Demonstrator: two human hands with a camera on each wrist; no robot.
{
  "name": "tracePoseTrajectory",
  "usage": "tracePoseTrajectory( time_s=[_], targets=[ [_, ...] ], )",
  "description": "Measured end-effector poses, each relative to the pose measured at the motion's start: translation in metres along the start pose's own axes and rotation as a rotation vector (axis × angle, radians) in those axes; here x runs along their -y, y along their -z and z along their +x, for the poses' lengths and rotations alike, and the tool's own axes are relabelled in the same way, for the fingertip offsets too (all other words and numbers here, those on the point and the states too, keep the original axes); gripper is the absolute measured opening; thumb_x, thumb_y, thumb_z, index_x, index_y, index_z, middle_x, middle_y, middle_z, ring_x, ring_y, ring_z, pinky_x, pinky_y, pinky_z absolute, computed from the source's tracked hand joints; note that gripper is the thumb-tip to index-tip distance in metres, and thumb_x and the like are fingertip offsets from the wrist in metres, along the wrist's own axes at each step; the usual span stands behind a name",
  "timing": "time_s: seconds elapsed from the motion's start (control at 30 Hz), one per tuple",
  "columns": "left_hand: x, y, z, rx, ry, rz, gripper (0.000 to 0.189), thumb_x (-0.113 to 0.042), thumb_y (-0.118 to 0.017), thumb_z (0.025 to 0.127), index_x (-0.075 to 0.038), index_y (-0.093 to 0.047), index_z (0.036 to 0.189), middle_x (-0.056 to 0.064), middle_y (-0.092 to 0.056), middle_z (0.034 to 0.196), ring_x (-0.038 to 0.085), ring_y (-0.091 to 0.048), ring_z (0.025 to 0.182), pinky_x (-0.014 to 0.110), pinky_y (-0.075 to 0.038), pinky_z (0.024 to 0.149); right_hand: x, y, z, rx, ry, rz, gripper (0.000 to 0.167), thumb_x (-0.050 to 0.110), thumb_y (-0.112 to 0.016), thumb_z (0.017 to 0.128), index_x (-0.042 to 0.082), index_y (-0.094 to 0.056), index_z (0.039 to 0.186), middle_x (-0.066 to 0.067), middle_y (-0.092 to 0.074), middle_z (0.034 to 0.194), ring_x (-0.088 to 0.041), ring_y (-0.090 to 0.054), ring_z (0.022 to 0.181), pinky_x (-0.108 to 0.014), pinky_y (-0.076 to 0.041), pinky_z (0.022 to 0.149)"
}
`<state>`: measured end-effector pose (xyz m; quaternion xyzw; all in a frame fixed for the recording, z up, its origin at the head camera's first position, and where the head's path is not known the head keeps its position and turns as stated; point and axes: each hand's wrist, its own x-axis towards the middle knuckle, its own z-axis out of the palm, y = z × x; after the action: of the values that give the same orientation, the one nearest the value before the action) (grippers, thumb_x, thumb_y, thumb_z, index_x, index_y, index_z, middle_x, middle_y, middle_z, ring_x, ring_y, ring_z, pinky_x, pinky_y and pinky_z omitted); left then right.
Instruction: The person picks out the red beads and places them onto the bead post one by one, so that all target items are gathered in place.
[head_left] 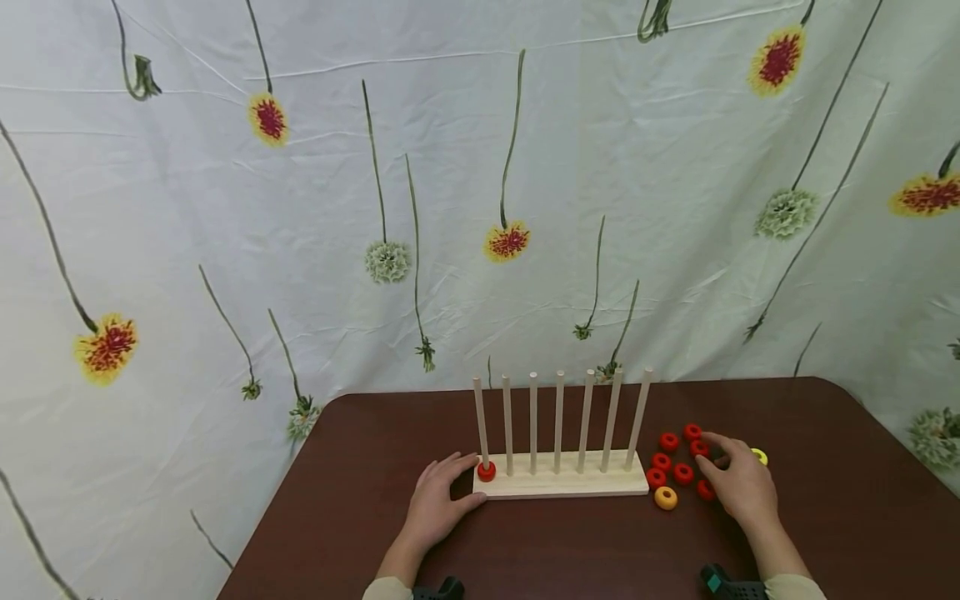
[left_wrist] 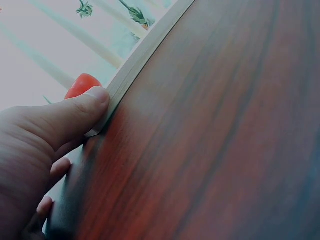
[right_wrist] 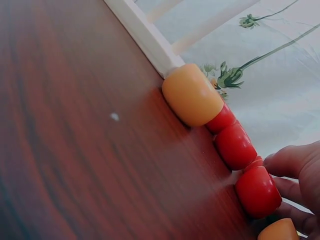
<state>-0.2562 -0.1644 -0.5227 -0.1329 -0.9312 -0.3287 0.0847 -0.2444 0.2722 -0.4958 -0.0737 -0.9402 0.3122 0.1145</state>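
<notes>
- Head: I've got the left hand (head_left: 437, 504) pinching the left end of the pale wooden pegboard (head_left: 555, 485), its long axis along the dark brown desk's (head_left: 570, 550) far edge. Off the right end, the nearer right hand (head_left: 742, 483) has thumb and forefinger around a glossy red ring (head_left: 699, 448) just left of them; gripped or not, I can't tell.
- Left wrist: thumb against the near left corner, a threaded red ring (left_wrist: 82, 86) beyond.
- Right wrist: round orange ring (right_wrist: 192, 95) by the near right corner, reds trailing thumbward.

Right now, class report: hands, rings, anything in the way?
Left hand grips peg board at left. Right hand at red rings, grip unclear. One red ring on leftmost peg. Nothing visibly blocks other pegs.
</notes>
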Motion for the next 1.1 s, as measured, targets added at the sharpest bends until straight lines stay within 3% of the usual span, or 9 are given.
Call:
tracePoseTrajectory(
  time_s=[0.37,1.1],
  targets=[
    [-0.0005,0.0015,0.0015,0.007,0.006,0.000,0.056,-0.031,-0.081,0.082,-0.013,-0.065,0.133,0.008,-0.065,0.136,0.034,-0.051,0.138,0.062,-0.028,0.119,0.0002,-0.0027,0.0060,0.059,0.009,-0.066,0.046,0.021,-0.067,0.092,-0.001,-0.060,0.132,-0.032,-0.054,0.128,-0.029,-0.062,0.087,-0.035,-0.048,0.061],
    [0.0040,-0.0012,0.0011,0.004,-0.011,-0.013,0.056,-0.033,-0.081,0.082,-0.013,-0.066,0.132,0.008,-0.066,0.135,0.034,-0.052,0.137,0.063,-0.028,0.118,0.0019,-0.0024,0.0040,0.066,0.004,-0.066,0.040,0.021,-0.067,0.093,0.001,-0.063,0.128,-0.028,-0.060,0.119,-0.025,-0.062,0.083,-0.033,-0.048,0.060]
  ],
)
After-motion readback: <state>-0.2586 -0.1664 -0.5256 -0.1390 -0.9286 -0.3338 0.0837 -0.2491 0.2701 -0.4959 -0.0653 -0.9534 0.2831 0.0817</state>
